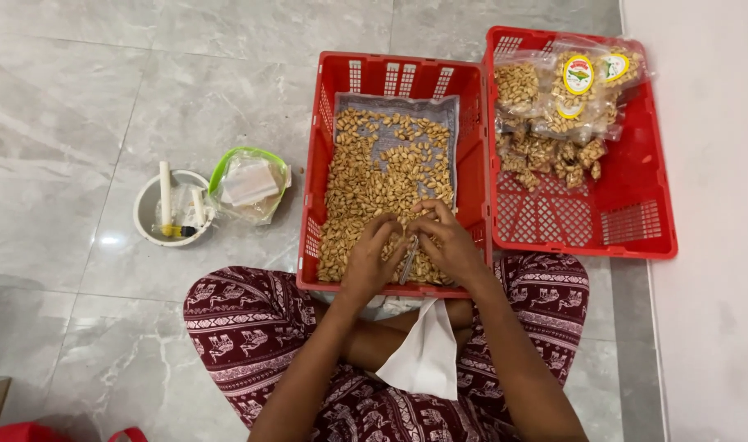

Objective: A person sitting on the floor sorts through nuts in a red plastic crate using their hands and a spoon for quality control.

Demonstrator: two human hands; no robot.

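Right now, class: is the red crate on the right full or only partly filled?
Partly filled. In the right red crate, the clear snack packets sit at its far end; the near mesh floor shows bare.

Thin item between left hand (pixel 372 255) and right hand (pixel 450 244), too small to identify

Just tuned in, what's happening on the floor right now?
A person sits cross-legged on the tiled floor, both hands over a red crate lined with cloth and spread with peanuts. The left hand and right hand meet at the crate's near edge, pinching a thin clear packet between them. A second red crate beside it holds sealed bags of snacks.
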